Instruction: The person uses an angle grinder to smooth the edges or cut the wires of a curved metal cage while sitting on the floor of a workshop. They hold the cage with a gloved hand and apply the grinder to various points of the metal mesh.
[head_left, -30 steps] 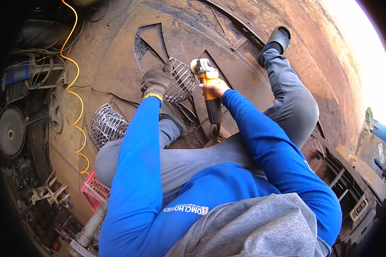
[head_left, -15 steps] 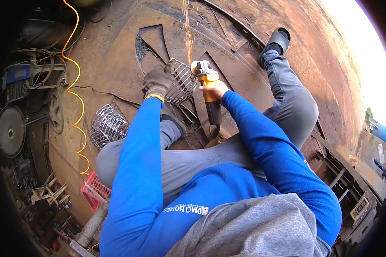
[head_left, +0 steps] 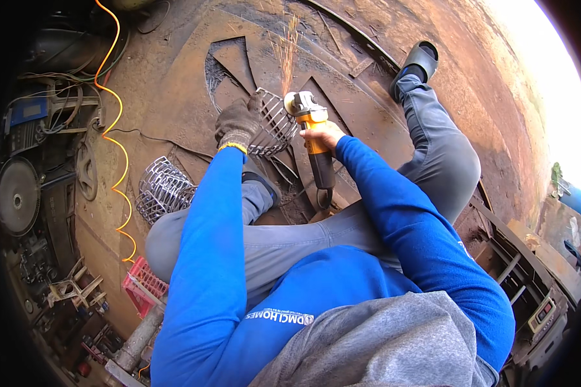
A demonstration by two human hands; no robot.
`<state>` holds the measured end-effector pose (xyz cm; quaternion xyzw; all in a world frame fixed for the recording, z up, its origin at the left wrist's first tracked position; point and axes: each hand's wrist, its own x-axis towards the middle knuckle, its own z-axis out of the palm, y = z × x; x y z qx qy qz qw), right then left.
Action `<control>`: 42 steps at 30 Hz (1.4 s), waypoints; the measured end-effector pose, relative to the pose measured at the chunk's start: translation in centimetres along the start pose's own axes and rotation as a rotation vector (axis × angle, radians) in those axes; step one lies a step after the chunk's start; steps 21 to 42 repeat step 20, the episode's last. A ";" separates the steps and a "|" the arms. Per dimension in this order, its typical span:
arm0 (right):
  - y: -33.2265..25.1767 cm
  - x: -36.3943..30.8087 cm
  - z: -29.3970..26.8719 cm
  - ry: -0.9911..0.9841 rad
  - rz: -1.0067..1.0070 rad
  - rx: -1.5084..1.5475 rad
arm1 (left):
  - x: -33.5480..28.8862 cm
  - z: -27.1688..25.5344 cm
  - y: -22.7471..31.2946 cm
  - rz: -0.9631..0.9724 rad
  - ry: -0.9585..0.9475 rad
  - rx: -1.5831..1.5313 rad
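Note:
My left hand (head_left: pixel 238 121), in a dark work glove with a yellow cuff edge, is closed on the left side of a curved metal grid (head_left: pixel 277 122). In my bare right hand (head_left: pixel 324 134) is a yellow and black angle grinder (head_left: pixel 314 122), its fingers wrapped round the body. The grinder's disc (head_left: pixel 291 103) meets the upper right edge of the grid, and orange sparks (head_left: pixel 288 58) fly away from me. A stack of similar metal grids (head_left: pixel 164 189) lies left of my bent knee.
Flat steel plates (head_left: pixel 181 77) cover the ground ahead, with a cut-out gap. An orange coiled hose (head_left: pixel 124 168) runs down the left. Beyond it are a round saw blade (head_left: pixel 18 196) and a red plastic crate (head_left: pixel 142 284). A metal frame (head_left: pixel 516 267) stands at the right.
The spark stream has spread wider and leans slightly more to the right. The grinder's head has shifted slightly left along the grid edge; my left hand keeps its place.

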<state>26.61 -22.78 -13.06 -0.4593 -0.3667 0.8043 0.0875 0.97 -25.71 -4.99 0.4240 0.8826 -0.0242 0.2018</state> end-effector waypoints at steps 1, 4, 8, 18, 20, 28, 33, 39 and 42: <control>-0.1 0.0 0.1 0.001 -0.003 -0.015 | 0.4 0.4 -0.5 0.014 0.013 -0.003; 0.3 0.2 -0.1 0.020 -0.013 -0.045 | 0.7 0.6 -0.5 0.014 0.011 -0.007; 0.7 0.0 -0.9 0.017 0.034 0.023 | 0.5 0.5 -0.1 -0.001 0.007 -0.009; 0.1 -0.4 -0.3 -0.090 0.058 0.110 | 0.5 0.2 0.1 -0.014 -0.014 0.011; 0.6 -0.2 -0.6 -0.102 0.041 0.119 | 0.4 -0.1 0.4 -0.033 -0.040 0.013; 0.6 -0.2 -0.6 -0.102 0.041 0.119 | 0.4 -0.1 0.4 -0.033 -0.040 0.013; 0.6 -0.2 -0.6 -0.102 0.041 0.119 | 0.4 -0.1 0.4 -0.033 -0.040 0.013; 0.6 -0.2 -0.6 -0.102 0.041 0.119 | 0.4 -0.1 0.4 -0.033 -0.040 0.013; 0.6 -0.2 -0.6 -0.102 0.041 0.119 | 0.4 -0.1 0.4 -0.033 -0.040 0.013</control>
